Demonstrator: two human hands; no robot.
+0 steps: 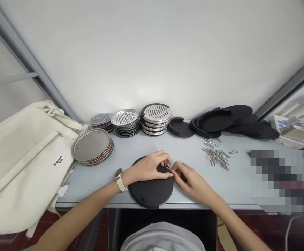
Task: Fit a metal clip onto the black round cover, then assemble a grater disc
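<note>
A round black disc (152, 191) lies flat at the front edge of the table, with a small hole near its front rim. My left hand (149, 167), wearing a watch, rests over its far part, fingers bent and closed around a small silver snap-hook clip (167, 167). From the right, my right hand (191, 179) pinches at the clip's near end, just above the disc's right rim. The fingertips of both hands almost meet there. Whether the clip passes through the disc is hidden by my fingers.
A heap of clips (217, 157) lies to the right. Along the wall stand perforated grater discs (126, 118), a mixed stack (157, 115) and black covers (214, 120). Plain metal discs (90, 146) are stacked left, beside a cream bag (23, 157). White boxes (293, 130) stand far right.
</note>
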